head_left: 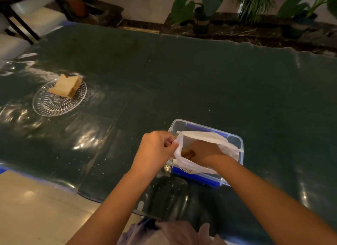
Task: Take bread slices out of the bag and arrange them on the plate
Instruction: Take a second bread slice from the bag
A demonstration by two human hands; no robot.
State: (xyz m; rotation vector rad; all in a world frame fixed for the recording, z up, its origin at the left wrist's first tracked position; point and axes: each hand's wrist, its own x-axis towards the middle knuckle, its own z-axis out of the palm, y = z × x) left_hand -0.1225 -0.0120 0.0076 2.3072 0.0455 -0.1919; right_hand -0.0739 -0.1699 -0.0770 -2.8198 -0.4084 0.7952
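Observation:
A thin white plastic bag (204, 137) sits inside a clear plastic box with blue clips (237, 140) near the table's front edge. My left hand (155, 150) pinches the bag's left rim and holds it apart. My right hand (204, 150) reaches into the bag, its fingers closed around a brown bread slice (186, 152) that shows only in part. Far to the left stands a cut-glass plate (54, 102) with a small stack of bread slices (66, 88) on its far side.
The dark green table (182, 77) is covered with shiny clear film and scattered crumbs. Potted plants (200, 16) line the floor beyond its far edge. A white seat (34, 16) stands at the back left. Pale floor tiles (36, 208) lie at the lower left.

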